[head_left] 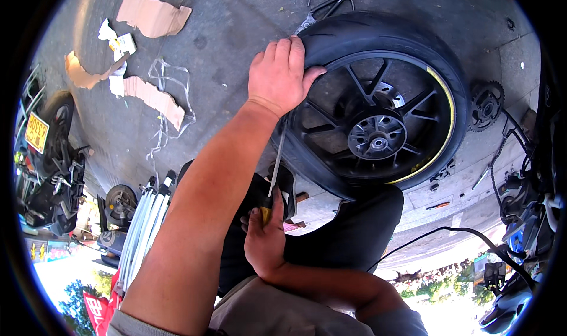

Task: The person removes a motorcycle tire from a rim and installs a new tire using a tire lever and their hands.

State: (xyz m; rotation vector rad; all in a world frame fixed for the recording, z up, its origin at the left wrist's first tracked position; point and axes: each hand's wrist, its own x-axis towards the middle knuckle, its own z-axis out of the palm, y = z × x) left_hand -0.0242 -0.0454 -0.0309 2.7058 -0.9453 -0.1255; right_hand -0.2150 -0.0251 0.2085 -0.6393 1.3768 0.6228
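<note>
A black motorcycle wheel with its tyre (413,31) lies flat on the ground in front of me. My left hand (280,70) grips the tyre's left side, fingers curled over the outside and thumb toward the rim. Below it, my right hand (266,244) is closed round the black and yellow handle of a long screwdriver-like tool (277,158). Its metal shaft points up to the tyre's left edge; the tyre and my left hand hide the tip. A yellow stripe marks part of the dark spoked rim (452,117). My knee touches the tyre's near side.
Scissors (307,24) lie beyond the tyre. A sprocket (486,105) lies to the right, near a parked motorcycle (520,206). Cardboard scraps (153,14) and clear plastic strapping (188,93) litter the ground at left. Another motorcycle (56,153) and white poles (144,224) stand farther left.
</note>
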